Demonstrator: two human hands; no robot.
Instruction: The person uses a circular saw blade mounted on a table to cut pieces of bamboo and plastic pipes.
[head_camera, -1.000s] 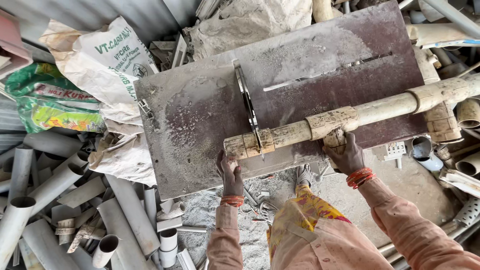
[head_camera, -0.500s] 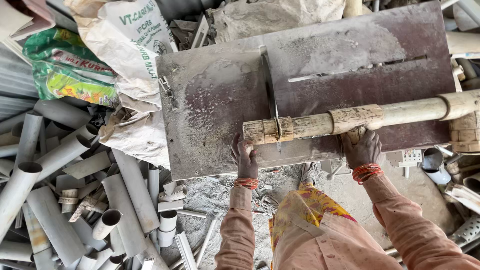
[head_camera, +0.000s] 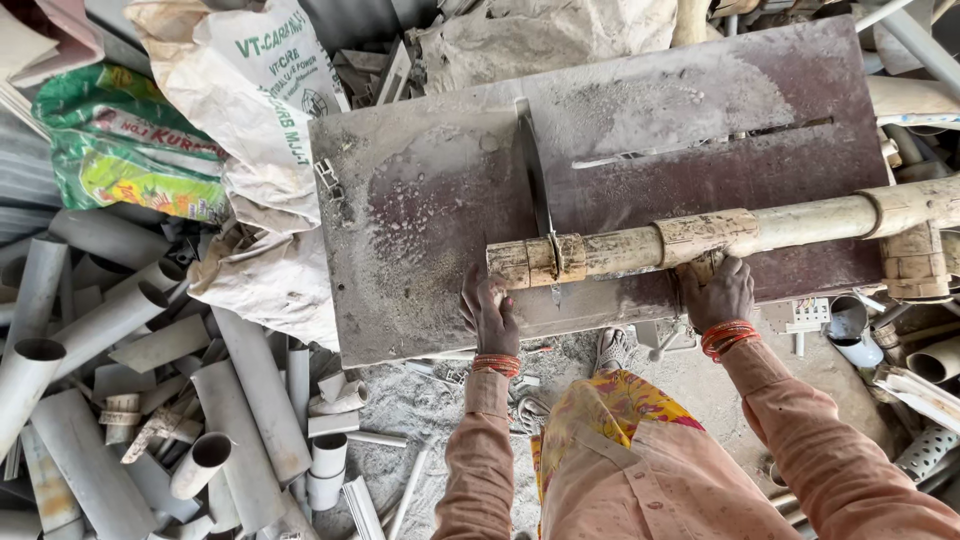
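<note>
Both hands press the dirty pipe against the saw blade.

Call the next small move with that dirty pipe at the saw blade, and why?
Probably keep easing the pipe straight into the blade. The blade sits in the pipe near its left end, the cut apparently unfinished. The left hand steadies the short end piece, the right hand the long section; both are on the near side of the pipe.

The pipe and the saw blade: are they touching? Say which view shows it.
Touching. The head view shows the saw blade sunk into the pipe, with no gap.
</note>
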